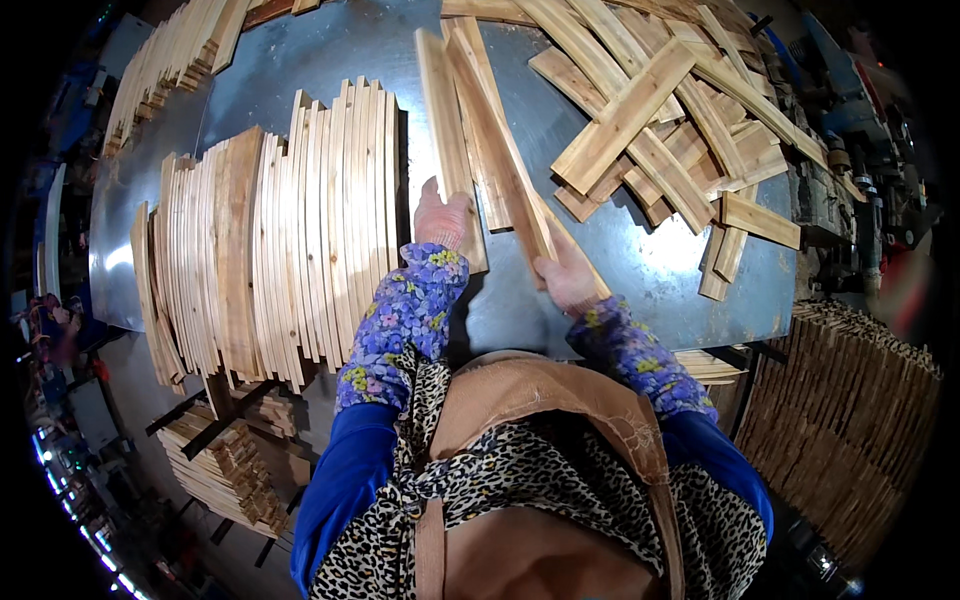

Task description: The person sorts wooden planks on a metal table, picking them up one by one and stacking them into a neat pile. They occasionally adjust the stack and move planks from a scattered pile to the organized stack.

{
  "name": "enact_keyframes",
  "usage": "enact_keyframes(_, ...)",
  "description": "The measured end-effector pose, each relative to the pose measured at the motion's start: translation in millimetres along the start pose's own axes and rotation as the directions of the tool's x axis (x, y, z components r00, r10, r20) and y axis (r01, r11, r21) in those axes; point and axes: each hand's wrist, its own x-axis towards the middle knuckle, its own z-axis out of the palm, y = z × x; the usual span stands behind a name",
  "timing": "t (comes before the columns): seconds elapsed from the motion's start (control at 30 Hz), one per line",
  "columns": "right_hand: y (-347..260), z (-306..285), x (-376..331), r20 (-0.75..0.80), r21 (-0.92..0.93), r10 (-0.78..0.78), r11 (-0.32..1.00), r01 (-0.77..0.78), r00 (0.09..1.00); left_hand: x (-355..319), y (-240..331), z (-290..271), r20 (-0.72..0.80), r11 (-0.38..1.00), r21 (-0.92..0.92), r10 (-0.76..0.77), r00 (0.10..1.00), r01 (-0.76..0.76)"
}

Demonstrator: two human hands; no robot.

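My left hand (441,216) is closed round the near part of a pale wooden board (440,110) that points away from me. My right hand (568,280) grips the near end of a second, browner wooden board (508,175), tilted on its edge. The far ends of the two boards come close together, and their near ends spread apart. Other board surfaces show beneath and beside the second board; whether my right hand holds those too is hard to see. The metal table (375,50) lies under both hands.
Left of my hands stands a long row of boards (320,230) set on edge. A loose heap of boards (640,120) covers the table's far right. Boards are stacked below the table at lower left (225,470), with a large brown stack (840,420) at right.
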Motion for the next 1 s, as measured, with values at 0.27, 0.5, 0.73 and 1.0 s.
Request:
enact_keyframes(0.27,-28,41,73,0.006,-0.197,-0.16,0.968,0.158,0.987,19,-10,-4,0.338,0.881,-0.43,-0.044,0.94,0.196)
enact_keyframes(0.5,-82,44,208,-0.186,-0.374,0.129,0.907,-0.192,0.974,14,-56,-29,0.489,0.404,-0.717,-0.287,0.823,0.567)
enact_keyframes(0.73,-92,47,212,0.103,-0.271,0.096,0.96,-0.065,0.99,-19,-55,-49,0.528,0.191,-0.797,-0.239,0.815,0.572)
enact_keyframes(1.0,-145,79,209,-0.104,-0.578,0.071,0.807,-0.118,0.992,-45,-83,-45,0.503,0.288,-0.792,-0.193,0.843,0.539)
